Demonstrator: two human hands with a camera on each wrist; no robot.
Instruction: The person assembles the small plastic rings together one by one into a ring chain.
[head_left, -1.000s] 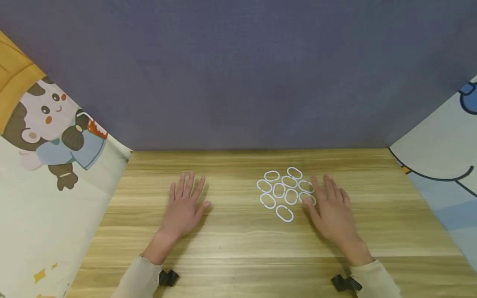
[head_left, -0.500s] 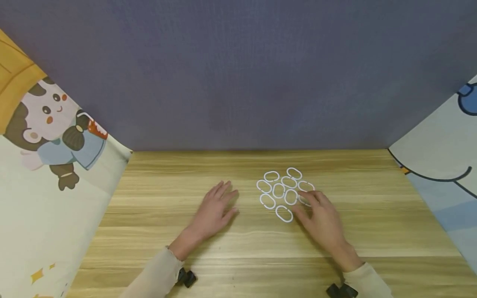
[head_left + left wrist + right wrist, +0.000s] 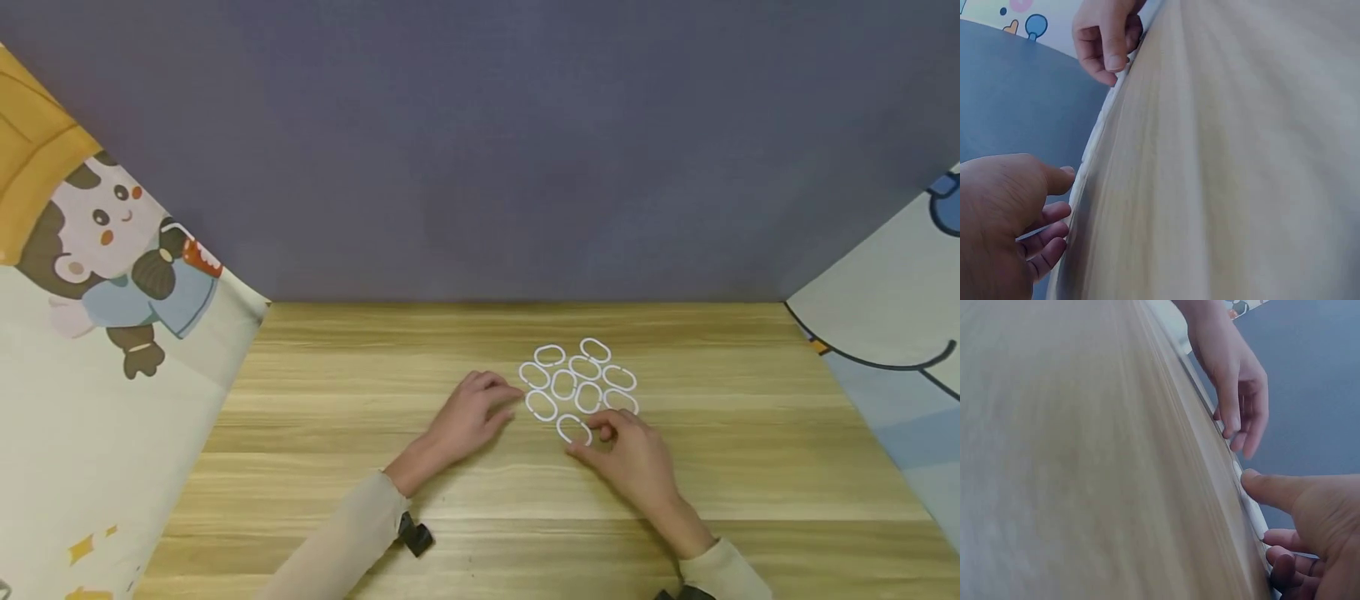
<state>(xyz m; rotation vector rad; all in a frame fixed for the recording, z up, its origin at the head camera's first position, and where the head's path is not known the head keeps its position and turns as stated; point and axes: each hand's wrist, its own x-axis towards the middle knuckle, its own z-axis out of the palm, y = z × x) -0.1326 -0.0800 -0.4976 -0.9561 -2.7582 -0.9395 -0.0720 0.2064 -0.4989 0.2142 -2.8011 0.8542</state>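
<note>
Several white oval shower curtain rings (image 3: 564, 385), each with a small gap in its loop, lie flat in a cluster on the wooden table. Nearest the person is one ring (image 3: 562, 437); the right hand (image 3: 637, 458) has its thumb and forefinger at its edges. In the right wrist view, this white ring (image 3: 1250, 509) shows edge-on between the right thumb and forefinger. Left of the cluster, the left hand (image 3: 468, 421) has bent, relaxed fingers, its fingertips close to the leftmost rings and nothing in its grasp. The left wrist view shows its thumb and fingers apart.
The wooden table (image 3: 315, 483) reaches back to a dark grey-blue panel (image 3: 480, 167). Pale walls with cartoon prints stand at the left (image 3: 45, 400) and right (image 3: 892, 333). A dark wrist device (image 3: 416, 534) sits at the left cuff.
The left hand has moved right, from the table's left side to beside the rings. The right hand has come nearer and leftward, its spread fingers closing around the nearest ring. The rings look unmoved.
</note>
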